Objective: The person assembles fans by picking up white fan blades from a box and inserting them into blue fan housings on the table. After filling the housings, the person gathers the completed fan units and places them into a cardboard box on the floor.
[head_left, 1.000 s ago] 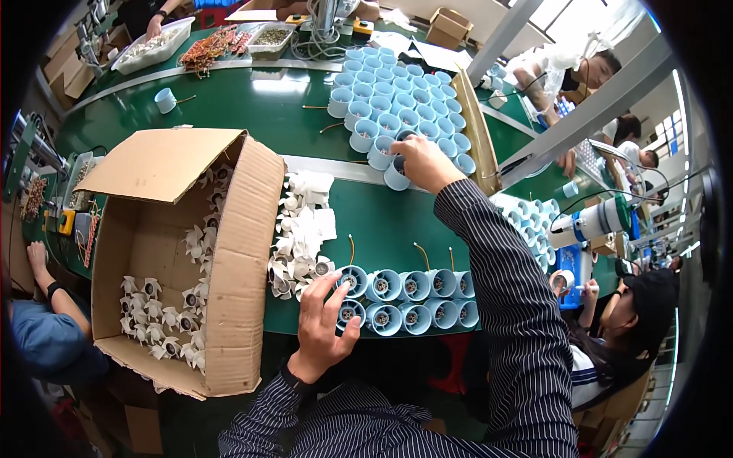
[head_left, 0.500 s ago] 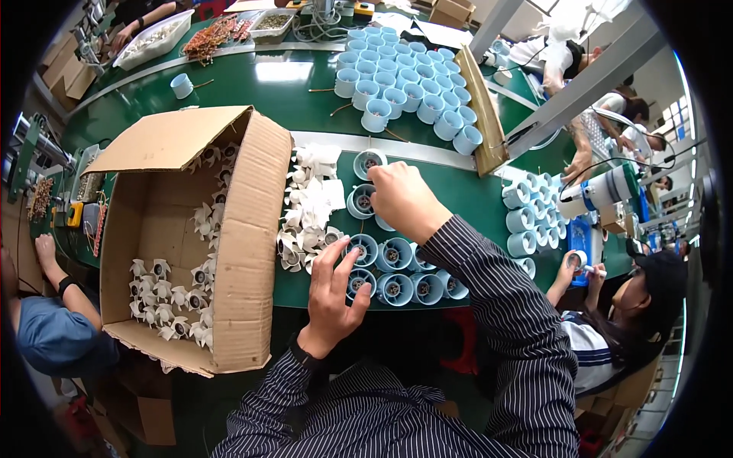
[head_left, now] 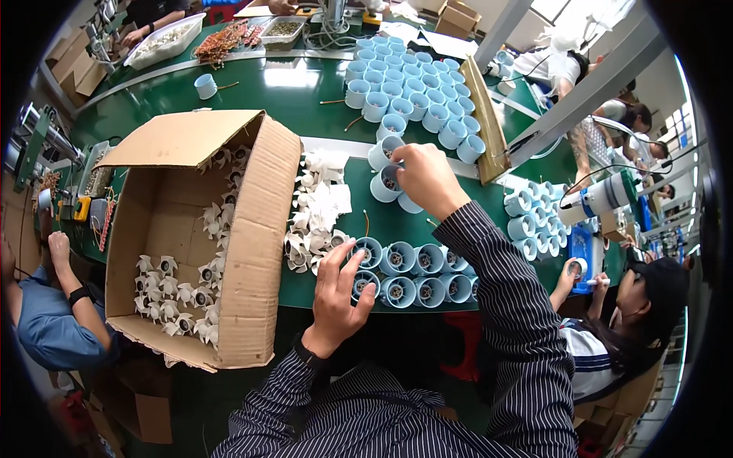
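My right hand point(head_left: 429, 177) reaches over the green table point(head_left: 317, 294). Its fingers are bent and closed on the rim of a light-blue plastic cup point(head_left: 378, 158), which has small metal parts inside. Another blue cup point(head_left: 387, 184) stands just nearer, and a third point(head_left: 410, 203) shows partly under the hand. My left hand point(head_left: 336, 301) is open and empty, its fingertips beside the left end of two near rows of blue cups point(head_left: 398, 259). Beyond those fingers lies a pile of white bladed fan wheels point(head_left: 321, 195).
An open cardboard box point(head_left: 256, 252) with more fan wheels stands left. Many blue cups point(head_left: 405, 80) fill the far table beside a tan board point(head_left: 485, 126); another group point(head_left: 534, 217) stands right. A lone cup point(head_left: 206, 86) sits far left. Co-workers sit on both sides.
The cups by my right hand have shifted away from the near rows, along with the hand. My left hand stays spread in nearly the same place. The whole view has shifted slightly.
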Action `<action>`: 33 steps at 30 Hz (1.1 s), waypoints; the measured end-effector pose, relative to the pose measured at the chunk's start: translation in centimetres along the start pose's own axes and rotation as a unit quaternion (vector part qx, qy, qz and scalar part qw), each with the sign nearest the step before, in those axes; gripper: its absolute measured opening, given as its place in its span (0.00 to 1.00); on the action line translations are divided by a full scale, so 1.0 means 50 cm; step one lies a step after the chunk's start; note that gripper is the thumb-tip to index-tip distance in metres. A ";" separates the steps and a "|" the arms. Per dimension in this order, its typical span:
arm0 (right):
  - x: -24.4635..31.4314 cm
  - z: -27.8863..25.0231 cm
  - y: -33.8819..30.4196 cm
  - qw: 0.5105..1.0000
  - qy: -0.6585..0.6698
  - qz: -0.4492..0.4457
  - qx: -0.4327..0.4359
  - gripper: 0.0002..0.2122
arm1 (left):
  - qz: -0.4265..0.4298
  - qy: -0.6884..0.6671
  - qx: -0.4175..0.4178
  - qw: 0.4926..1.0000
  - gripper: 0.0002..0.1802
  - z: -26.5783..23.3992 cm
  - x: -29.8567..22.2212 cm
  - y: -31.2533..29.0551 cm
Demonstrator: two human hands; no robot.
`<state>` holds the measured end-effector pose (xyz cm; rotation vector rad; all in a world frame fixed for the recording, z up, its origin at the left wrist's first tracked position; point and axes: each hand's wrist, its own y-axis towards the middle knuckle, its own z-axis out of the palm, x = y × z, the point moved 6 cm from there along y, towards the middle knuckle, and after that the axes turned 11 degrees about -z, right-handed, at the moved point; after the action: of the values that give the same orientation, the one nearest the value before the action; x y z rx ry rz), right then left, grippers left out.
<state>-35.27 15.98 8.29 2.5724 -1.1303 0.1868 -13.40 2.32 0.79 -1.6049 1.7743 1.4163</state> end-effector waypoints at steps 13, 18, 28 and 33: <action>0.113 0.008 -0.040 0.991 0.033 -0.010 0.128 0.10 | 0.005 0.026 0.004 1.000 0.29 0.000 0.003 0.003; 0.083 -0.046 -0.028 0.998 0.038 -0.034 0.025 0.14 | 0.011 0.029 0.009 0.999 0.30 0.002 -0.004 0.001; 0.003 0.007 -0.085 0.983 0.114 0.041 0.137 0.26 | -0.078 -0.026 0.024 0.996 0.31 -0.006 -0.034 0.118; 0.013 0.016 -0.105 0.933 0.247 0.124 0.230 0.31 | -0.018 0.120 0.067 0.990 0.26 0.049 0.007 0.214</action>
<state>-30.99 18.56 6.44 2.5020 -1.3123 1.2144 -23.92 2.62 4.00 -1.7865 1.9146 1.1018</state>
